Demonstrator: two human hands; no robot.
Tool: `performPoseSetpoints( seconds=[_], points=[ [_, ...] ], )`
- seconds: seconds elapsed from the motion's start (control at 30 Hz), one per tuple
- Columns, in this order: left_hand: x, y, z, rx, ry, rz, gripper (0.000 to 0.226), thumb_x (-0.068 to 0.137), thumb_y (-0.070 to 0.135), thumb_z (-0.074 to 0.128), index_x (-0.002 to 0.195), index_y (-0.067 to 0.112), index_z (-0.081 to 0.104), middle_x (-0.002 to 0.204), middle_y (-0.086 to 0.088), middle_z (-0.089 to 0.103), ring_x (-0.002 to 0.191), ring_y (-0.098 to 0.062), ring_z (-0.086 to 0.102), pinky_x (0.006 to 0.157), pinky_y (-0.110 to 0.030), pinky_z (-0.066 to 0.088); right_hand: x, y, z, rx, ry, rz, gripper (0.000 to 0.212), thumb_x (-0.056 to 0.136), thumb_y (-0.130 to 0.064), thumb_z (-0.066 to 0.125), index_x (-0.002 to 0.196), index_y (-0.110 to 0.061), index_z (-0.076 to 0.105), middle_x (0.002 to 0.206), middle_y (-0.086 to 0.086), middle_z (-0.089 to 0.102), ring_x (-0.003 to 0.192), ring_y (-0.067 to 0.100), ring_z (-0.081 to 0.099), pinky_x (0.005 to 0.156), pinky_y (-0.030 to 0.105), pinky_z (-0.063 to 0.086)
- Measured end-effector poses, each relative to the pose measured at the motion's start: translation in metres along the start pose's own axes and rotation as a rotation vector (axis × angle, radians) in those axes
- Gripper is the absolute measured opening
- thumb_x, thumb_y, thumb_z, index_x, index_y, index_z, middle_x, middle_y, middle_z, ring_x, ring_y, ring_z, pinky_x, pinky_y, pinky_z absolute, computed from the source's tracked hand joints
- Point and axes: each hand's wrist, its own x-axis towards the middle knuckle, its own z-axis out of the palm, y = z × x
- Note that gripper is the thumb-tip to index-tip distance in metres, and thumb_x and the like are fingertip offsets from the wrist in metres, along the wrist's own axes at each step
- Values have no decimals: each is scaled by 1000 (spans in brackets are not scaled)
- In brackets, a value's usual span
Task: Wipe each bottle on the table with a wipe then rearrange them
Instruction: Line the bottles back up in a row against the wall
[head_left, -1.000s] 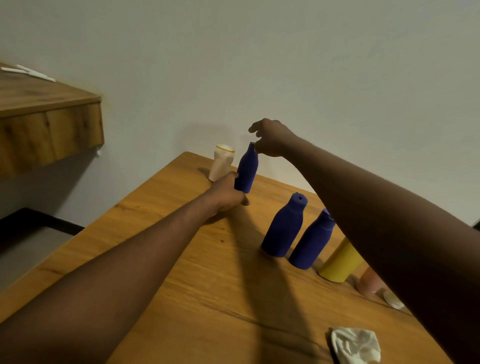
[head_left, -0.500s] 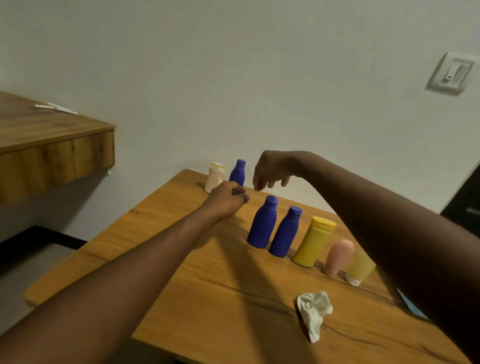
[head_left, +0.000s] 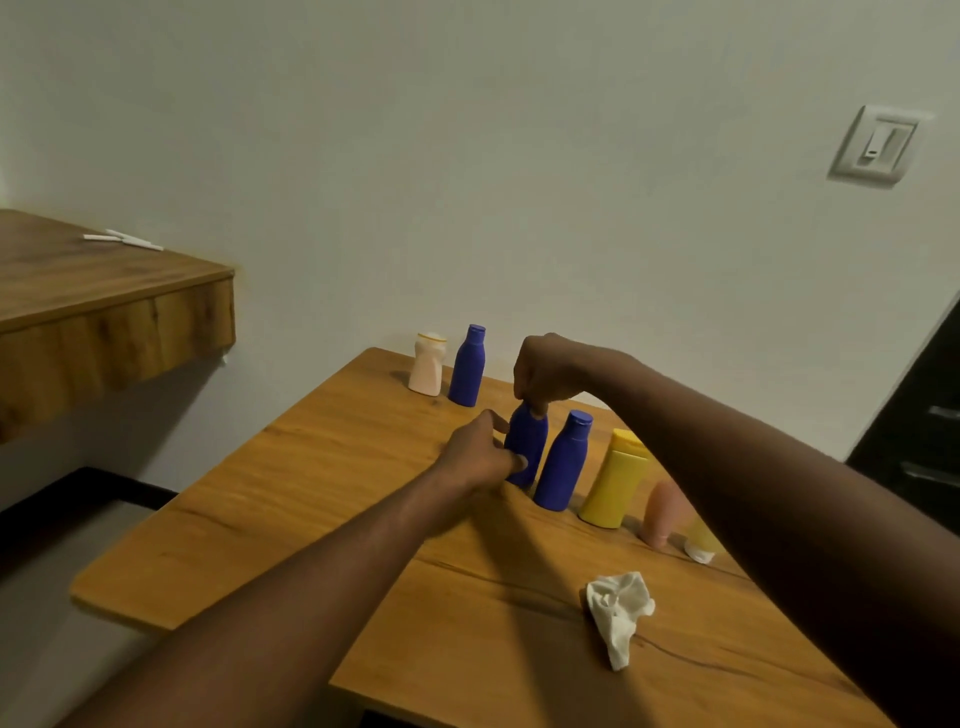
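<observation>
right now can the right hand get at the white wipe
Probably yes, once it lets go: the right hand grips a blue bottle by its top, and the wipe lies uncovered close by.

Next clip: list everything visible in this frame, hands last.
table: one, wooden, centre
cream bottle: one, cream, table's far corner
far blue bottle: one, blue, beside it
held blue bottle: one, blue, in both hands
free blue bottle: one, blue, right of it
yellow bottle: one, yellow, next along
pink tube: one, pink, next along
pale yellow tube: one, white-capped, partly behind right arm
wipe: one, white, crumpled on table's near side
shelf: one, wooden, left
white sticks: count unclear, white, on shelf
wall switch: one, white, upper right
dark furniture: one, black, right edge
left hand: one, grips held blue bottle's body
right hand: one, pinches its cap
</observation>
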Motion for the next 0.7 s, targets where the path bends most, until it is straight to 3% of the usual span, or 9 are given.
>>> performPoseSetpoints(
  seconds=[0.2,0.3,0.4,0.57,0.7],
  points=[
    [21,-7,5,-89,12,-15,62,92,13,76,145,20,44,121,-1,62,105,-15,62,98,-37,54,28,15,-12,64,121,-26,34,78,-6,80,111,-6,72,106,6,73,100,23,67,92,38,57],
    [42,-11,1,-105,34,-28,65,91,9,76,146,20,43,137,-3,57,118,-19,60,103,-40,52,50,19,-14,97,165,-49,34,81,-3,77,114,-5,71,109,6,72,103,23,65,87,33,55],
    [65,-17,-3,-117,42,-43,68,90,9,76,148,21,42,139,-3,54,126,-22,57,109,-46,50,72,23,-14,118,191,-64,34,81,-2,76,114,-5,71,111,7,71,103,23,65,85,32,53],
    [98,-26,-8,-87,17,-27,59,91,8,75,143,16,46,129,-1,56,117,-20,57,109,-45,50,102,31,-4,110,179,-58,36,82,0,75,117,-4,70,113,8,71,105,25,64,86,32,53],
    [117,-31,-11,-40,-10,-17,49,93,10,74,135,17,50,114,3,55,103,-14,56,96,-36,49,120,37,3,96,168,-63,38,81,2,74,118,-5,71,117,8,70,108,25,64,88,33,54]
  ],
)
